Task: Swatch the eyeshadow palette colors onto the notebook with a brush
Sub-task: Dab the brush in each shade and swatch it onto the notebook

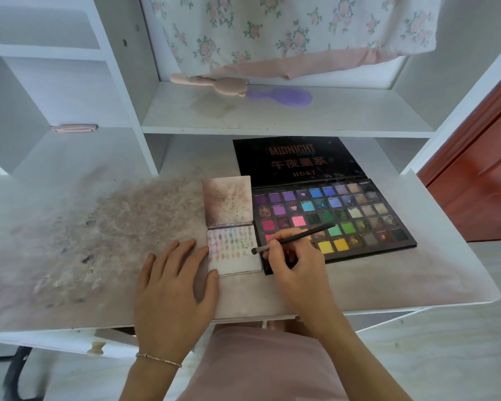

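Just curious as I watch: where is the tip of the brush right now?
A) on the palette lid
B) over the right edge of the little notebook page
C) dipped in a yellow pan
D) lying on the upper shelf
B: the right hand grips the brush, whose bristle tip sits at the right edge of the notebook page, beside the swatch rows.

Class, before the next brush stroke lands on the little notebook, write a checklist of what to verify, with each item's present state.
1. Small white notebook lies open, steadied: ok; left hand rests flat on the desk, fingertips at the page edge.
2. Thin black brush gripped: ok; right hand pinches it.
3. Brush tip over the page: ok, at its right edge.
4. Bare paper left: ok, lower part is unmarked.
5. Black multicolour eyeshadow palette open, beside the notebook: ok.
6. Colour loaded on the bristles: cannot tell.
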Motion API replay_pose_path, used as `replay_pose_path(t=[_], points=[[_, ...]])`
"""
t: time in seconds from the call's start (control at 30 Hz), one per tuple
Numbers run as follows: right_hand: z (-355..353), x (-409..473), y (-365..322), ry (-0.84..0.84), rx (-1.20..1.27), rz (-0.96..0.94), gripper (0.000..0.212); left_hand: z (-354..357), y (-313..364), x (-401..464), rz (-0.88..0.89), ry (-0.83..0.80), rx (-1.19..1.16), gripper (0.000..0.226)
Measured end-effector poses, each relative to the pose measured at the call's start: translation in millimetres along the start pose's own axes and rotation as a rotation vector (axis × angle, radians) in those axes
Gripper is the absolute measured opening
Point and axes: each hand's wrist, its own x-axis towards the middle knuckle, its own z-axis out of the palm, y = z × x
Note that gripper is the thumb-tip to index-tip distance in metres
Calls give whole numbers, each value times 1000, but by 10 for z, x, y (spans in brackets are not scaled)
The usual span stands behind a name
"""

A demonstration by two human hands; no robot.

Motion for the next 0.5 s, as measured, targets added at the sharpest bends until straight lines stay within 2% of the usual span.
replay_pose_path(t=[0.33,0.5], points=[[25,16,24,-62,-101,-7,27,15,-17,-1,1,-12,2,45],[43,26,34,-79,-145,7,16,13,-12,2,4,-13,7,45]])
